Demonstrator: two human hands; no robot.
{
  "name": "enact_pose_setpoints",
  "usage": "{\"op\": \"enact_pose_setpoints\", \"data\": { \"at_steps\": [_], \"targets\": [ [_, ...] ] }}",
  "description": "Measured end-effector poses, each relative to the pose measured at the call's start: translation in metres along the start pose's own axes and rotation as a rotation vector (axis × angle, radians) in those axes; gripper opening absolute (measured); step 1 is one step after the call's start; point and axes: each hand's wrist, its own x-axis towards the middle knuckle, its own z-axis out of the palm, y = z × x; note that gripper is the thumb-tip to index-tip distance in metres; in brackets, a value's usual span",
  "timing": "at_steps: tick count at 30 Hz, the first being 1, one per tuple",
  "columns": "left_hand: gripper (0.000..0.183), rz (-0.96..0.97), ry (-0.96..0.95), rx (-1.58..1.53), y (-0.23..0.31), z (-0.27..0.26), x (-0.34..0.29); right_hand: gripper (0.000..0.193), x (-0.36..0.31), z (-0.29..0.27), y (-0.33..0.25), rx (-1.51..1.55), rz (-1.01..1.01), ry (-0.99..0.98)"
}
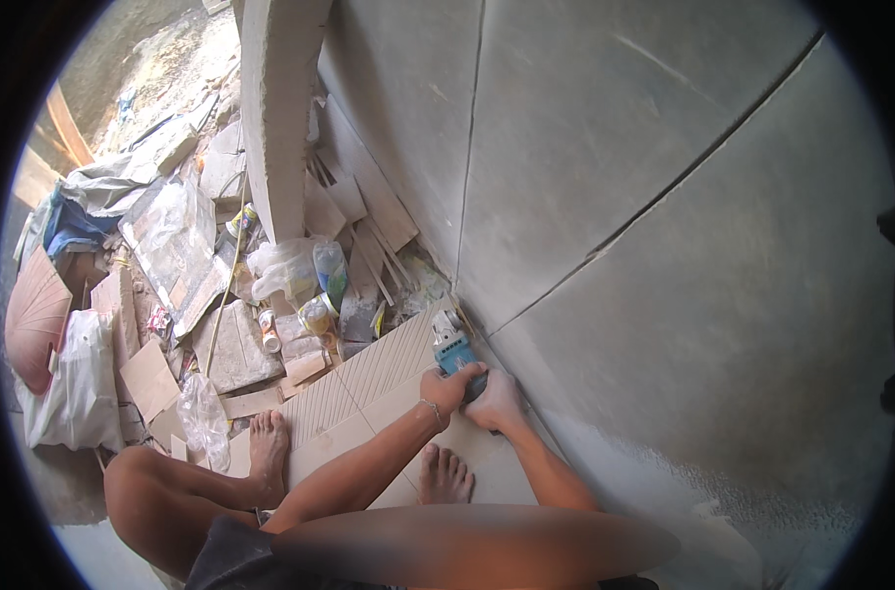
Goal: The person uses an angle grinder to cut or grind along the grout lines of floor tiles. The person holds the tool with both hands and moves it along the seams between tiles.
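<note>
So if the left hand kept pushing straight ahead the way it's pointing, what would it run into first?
The left hand grips a blue power tool aimed up along the tiled wall. Straight on it would probably meet the heap of tile scraps in the corner, though depth is hard to judge.

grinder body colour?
Blue-teal grinder, held by both hands; head view shows it best.

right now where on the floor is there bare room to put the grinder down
Bare patches: the smooth tile between the right foot and the wall, and the ribbed tile left of the grinder, which both hands, left hand and right hand, hold. Farther left it is crowded: bottles, tile scraps and bags.
</note>
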Motion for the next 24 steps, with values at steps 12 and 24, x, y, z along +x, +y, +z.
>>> {"op": "enact_pose_setpoints", "data": {
  "at_steps": [12, 24],
  "targets": [
    [0.04, -0.022, 0.001, 0.04, -0.015, 0.005, -0.002, 0.055, -0.012, -0.001, 0.005, 0.006, -0.008, 0.006],
    [0.04, -0.005, 0.025, 0.067, -0.029, 0.007, 0.0, 0.057, -0.017, 0.002, 0.009, -0.042, 0.011, 0.026]
  ]
}}
